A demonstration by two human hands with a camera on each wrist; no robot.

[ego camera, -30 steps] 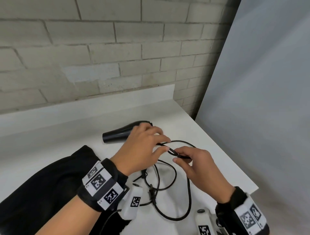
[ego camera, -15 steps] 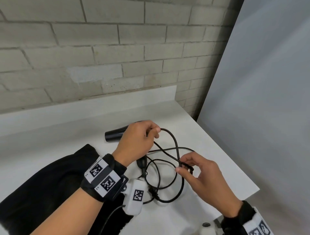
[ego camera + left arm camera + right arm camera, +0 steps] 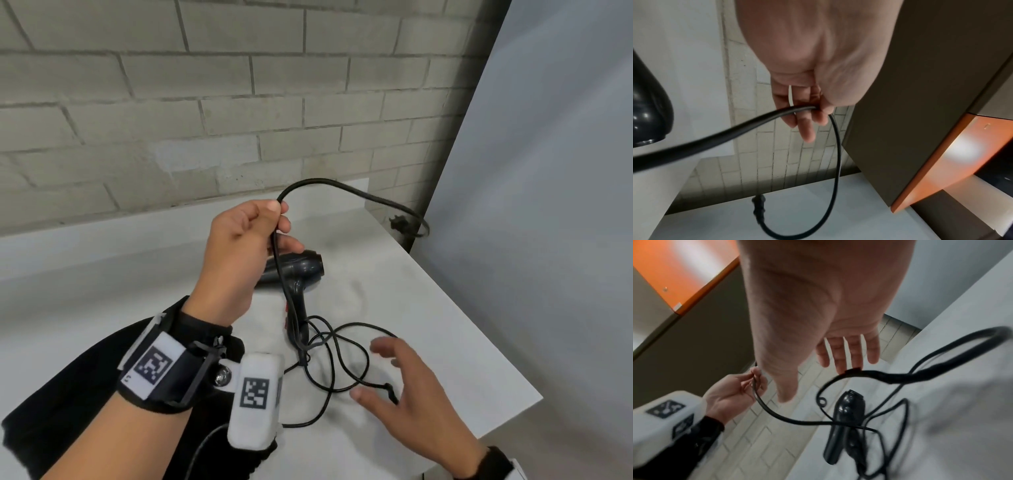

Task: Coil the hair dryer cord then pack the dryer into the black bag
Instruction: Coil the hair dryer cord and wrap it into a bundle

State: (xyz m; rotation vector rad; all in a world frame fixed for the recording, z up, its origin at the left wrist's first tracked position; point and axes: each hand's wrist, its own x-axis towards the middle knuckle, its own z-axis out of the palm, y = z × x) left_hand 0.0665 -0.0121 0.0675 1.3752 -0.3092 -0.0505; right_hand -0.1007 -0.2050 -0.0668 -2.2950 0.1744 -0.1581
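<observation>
A black hair dryer lies on the white table. Its black cord sprawls in loose loops in front of it. My left hand is raised above the dryer and pinches the cord near its plug end. The plug dangles in the air to the right. My right hand hovers open with spread fingers over the loops, holding nothing. The black bag lies at the front left, partly under my left arm.
A brick wall runs behind the table, and a grey panel stands along its right side. The table's right edge is close to my right hand.
My left hand has lifted the cord up and away, so the plug end now hangs in the air. My right hand has let go of the cord and opened.
</observation>
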